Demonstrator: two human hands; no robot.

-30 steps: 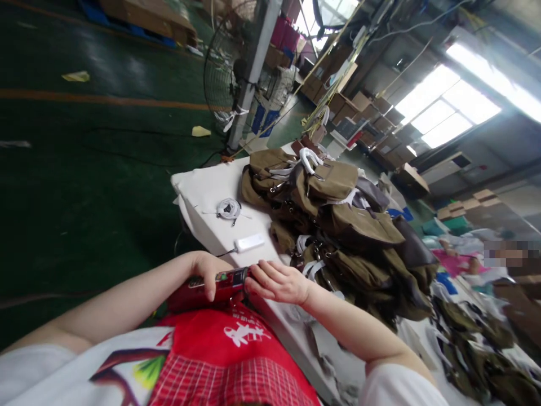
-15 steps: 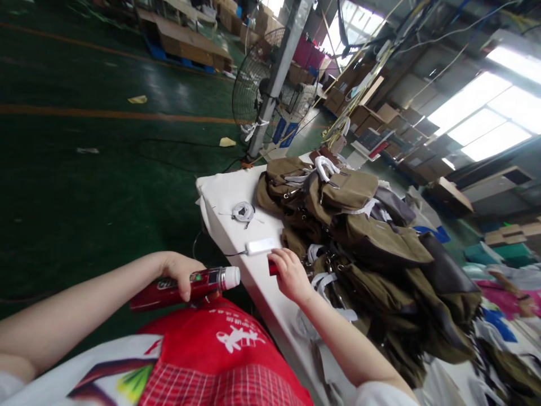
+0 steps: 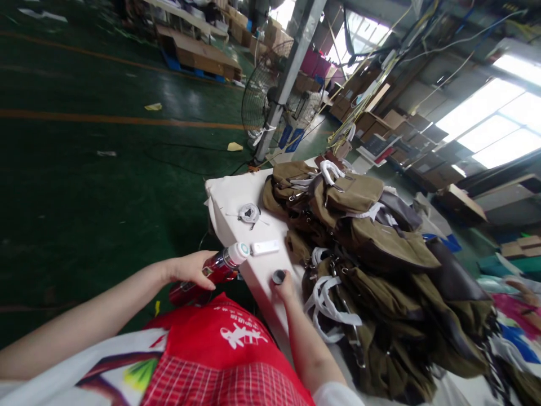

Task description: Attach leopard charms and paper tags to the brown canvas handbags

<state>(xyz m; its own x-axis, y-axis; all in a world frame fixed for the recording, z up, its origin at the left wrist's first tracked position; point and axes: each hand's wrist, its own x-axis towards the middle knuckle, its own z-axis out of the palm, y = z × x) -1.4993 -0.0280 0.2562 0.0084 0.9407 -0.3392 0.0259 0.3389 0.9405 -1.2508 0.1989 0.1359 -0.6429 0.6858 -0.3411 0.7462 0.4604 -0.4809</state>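
A red thermos (image 3: 220, 266) with a white stopper is gripped in my left hand (image 3: 195, 269), tilted up to the right in front of my red apron. My right hand (image 3: 285, 288) holds a small cup (image 3: 278, 277) at the edge of the white table (image 3: 224, 197), its dark open mouth facing up. Beyond the thermos lies a white power strip (image 3: 265, 247). Farther back on the table is a coiled white cable (image 3: 249, 213). Olive green bags (image 3: 380, 242) are heaped to the right of both hands.
A metal post (image 3: 289, 79) and a large fan (image 3: 257, 96) stand behind the table. Cardboard boxes (image 3: 426, 163) are stacked at the back right. At the right edge another person's arm (image 3: 526, 293) shows. Green floor lies to the left.
My right hand has lowered toward me, and the cup in it now shows its open mouth. My left hand has raised the thermos's stopper end. The view has shifted slightly.
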